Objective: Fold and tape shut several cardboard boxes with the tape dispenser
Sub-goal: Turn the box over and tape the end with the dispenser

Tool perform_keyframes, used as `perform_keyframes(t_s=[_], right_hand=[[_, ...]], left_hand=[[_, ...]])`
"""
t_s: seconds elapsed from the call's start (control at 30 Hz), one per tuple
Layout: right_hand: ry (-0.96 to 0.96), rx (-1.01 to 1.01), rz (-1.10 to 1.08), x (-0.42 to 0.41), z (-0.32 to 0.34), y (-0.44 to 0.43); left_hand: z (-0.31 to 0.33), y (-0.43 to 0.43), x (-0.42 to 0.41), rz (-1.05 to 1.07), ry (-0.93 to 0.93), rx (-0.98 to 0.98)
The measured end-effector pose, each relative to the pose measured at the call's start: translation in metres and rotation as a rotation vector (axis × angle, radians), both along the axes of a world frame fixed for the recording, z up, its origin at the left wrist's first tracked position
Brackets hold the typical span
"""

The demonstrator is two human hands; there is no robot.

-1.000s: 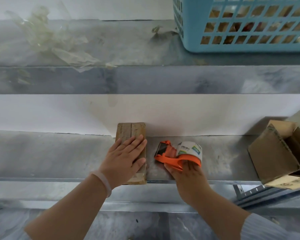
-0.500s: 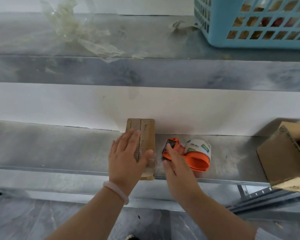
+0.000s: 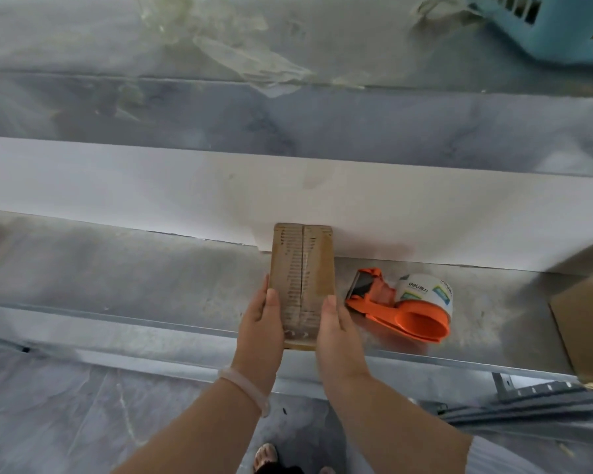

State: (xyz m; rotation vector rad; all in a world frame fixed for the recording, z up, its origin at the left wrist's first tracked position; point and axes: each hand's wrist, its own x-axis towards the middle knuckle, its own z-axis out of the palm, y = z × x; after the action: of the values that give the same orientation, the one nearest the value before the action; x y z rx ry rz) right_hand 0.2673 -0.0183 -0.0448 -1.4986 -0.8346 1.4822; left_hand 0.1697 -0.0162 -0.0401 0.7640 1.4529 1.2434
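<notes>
Cardboard box (image 3: 302, 268) lies flat on the lower metal shelf (image 3: 117, 268), long axis running near to far. Its far end is against the white wall (image 3: 151, 186) and its near end is at the shelf's front lip.

Left hand (image 3: 261, 323) grips the box's left edge, thumb on the top face, fingers down the side. Right hand (image 3: 339, 330) grips the right edge the same way. Both hold the box and nothing else. Judgement: the two-sided hold squares the box and pins the flaps, or readies it for lifting or turning.

Top face: the two flaps meet at a centre seam. A glossy film appears to run along it, so this face is probably taped already.

Tape dispenser (image 3: 401, 309), orange, rests on the shelf just right of the box, apart from the right hand, cutter end towards the box. Probably parked there for a short reach.

Writing: the tape roll (image 3: 425, 289) label reads "deli", upside down from this view; the characters beside it are too small to read. Rows of dash-like marks flank the box seam; not legible.

Also present: second box (image 3: 586, 323), open, at far right of the shelf. On the upper shelf, a blue basket (image 3: 555, 25) and crumpled plastic film (image 3: 240, 53).
</notes>
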Motion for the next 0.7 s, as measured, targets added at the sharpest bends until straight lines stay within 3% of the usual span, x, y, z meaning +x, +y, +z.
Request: perform_keyframes(t_s=[0.13, 0.3, 0.37, 0.47, 0.57, 0.7], right_hand=[[0.067, -0.044, 0.04, 0.004, -0.005, 0.0], [-0.113, 0.068, 0.212, 0.024, -0.005, -0.001], [-0.243, 0.222, 0.212, 0.038, -0.011, -0.003], [-0.712, 0.633, 0.356, 0.057, -0.012, -0.001], [-0.933, 0.946, 0.433, 0.064, -0.022, 0.007], [-0.979, 1.096, 0.418, 0.068, -0.024, 0.021]], left_hand=[[-0.004, -0.001, -0.007, -0.059, -0.114, 0.006], [-0.009, 0.0, -0.018, -0.268, 0.04, 0.121], [-0.016, 0.001, -0.03, -0.312, 0.329, 0.21], [-0.019, -0.001, -0.049, -0.333, 0.92, 0.522], [-0.024, 0.003, -0.059, -0.378, 1.064, 0.775], [-0.026, 0.012, -0.062, -0.409, 1.117, 0.772]])
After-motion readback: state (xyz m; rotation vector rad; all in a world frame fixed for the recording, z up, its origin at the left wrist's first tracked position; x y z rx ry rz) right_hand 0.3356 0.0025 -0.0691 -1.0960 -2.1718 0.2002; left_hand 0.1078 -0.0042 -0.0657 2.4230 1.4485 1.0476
